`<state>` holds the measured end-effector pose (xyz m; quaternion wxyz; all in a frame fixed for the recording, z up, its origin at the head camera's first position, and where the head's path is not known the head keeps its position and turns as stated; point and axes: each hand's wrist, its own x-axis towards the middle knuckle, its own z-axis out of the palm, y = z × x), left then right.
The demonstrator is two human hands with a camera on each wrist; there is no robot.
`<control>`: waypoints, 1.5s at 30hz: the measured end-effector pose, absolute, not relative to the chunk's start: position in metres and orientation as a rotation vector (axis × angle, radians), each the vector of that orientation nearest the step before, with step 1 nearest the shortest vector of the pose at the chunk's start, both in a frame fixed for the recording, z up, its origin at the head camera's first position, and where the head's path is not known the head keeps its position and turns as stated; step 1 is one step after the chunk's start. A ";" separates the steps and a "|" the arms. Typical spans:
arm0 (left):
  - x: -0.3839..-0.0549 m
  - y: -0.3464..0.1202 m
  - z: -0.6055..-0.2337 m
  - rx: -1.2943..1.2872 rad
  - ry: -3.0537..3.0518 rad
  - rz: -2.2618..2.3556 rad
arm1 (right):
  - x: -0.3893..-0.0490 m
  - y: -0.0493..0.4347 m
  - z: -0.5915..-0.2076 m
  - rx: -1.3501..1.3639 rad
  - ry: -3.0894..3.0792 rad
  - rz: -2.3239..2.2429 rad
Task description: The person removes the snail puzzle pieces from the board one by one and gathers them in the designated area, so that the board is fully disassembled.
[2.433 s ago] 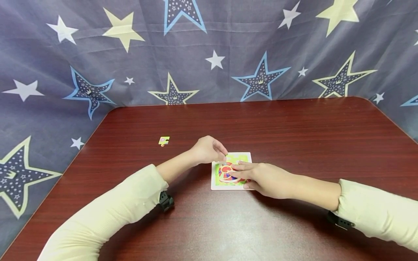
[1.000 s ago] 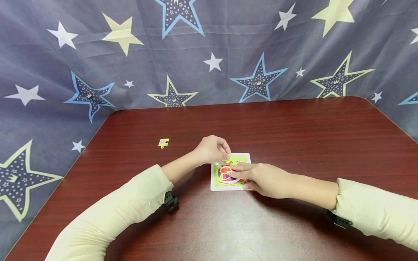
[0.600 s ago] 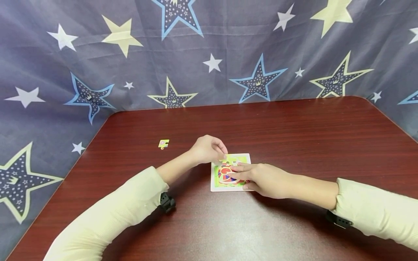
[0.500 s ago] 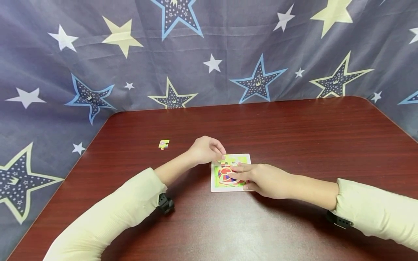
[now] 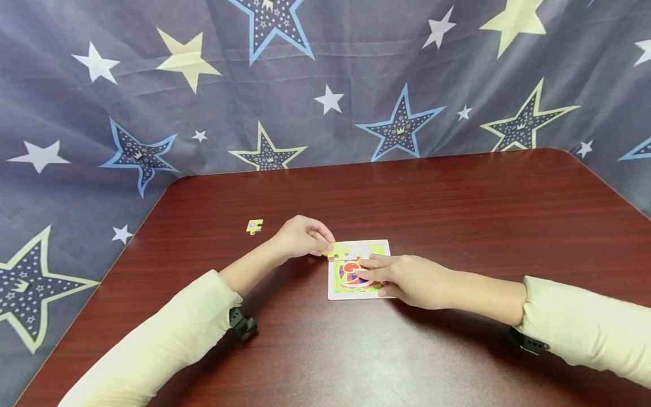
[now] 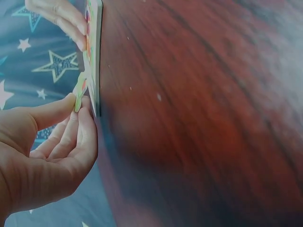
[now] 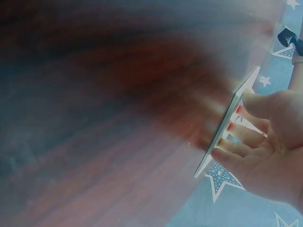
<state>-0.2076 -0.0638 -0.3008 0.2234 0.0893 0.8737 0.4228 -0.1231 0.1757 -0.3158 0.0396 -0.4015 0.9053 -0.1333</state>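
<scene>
A square jigsaw puzzle with a white border lies on the table in the head view, printed in red, purple and yellow-green. My left hand pinches a yellow-green puzzle piece between thumb and fingers at the board's upper left corner. White backing shows in the upper part of the picture. My right hand rests on the board's right side with fairly straight fingers, covering part of the picture. In the right wrist view its fingertips touch the board. Farther left lies a loose puzzle piece.
The dark red wooden table extends around the board. Behind it hangs a grey curtain with printed stars. A black wrist camera sits at the left cuff, and another black wrist camera at the right cuff.
My left hand has drawn leftward from above the board to its upper left corner, with the piece pinched. More white backing shows near the top. My right hand has stayed in place.
</scene>
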 end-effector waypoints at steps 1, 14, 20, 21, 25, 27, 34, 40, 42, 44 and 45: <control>-0.208 -0.066 -0.301 0.242 2.406 1.176 | -0.123 0.176 -0.316 -1.232 2.774 -0.409; -0.215 -0.097 -0.305 0.283 2.544 1.145 | -0.122 0.175 -0.313 -1.235 2.777 -0.410; -0.224 -0.108 -0.304 0.274 2.667 1.058 | -0.122 0.175 -0.313 -1.222 2.777 -0.396; -0.226 -0.110 -0.304 0.269 2.678 1.049 | -0.122 0.175 -0.313 -1.221 2.777 -0.396; -0.237 -0.118 -0.301 0.239 2.697 1.050 | -0.122 0.175 -0.314 -1.221 2.775 -0.401; -0.242 -0.122 -0.299 0.227 2.685 1.078 | -0.122 0.175 -0.314 -1.226 2.778 -0.400; -0.259 -0.139 -0.295 0.224 2.807 0.902 | -0.122 0.175 -0.315 -1.242 2.782 -0.396; -0.266 -0.147 -0.301 0.316 2.961 0.715 | -0.123 0.176 -0.314 -1.248 2.779 -0.408; -0.267 -0.148 -0.304 0.338 3.003 0.639 | -0.123 0.176 -0.314 -1.252 2.777 -0.415; -0.267 -0.148 -0.305 0.340 3.022 0.592 | -0.123 0.176 -0.314 -1.253 2.775 -0.413; -0.267 -0.148 -0.306 0.334 3.023 0.582 | -0.123 0.176 -0.314 -1.253 2.774 -0.414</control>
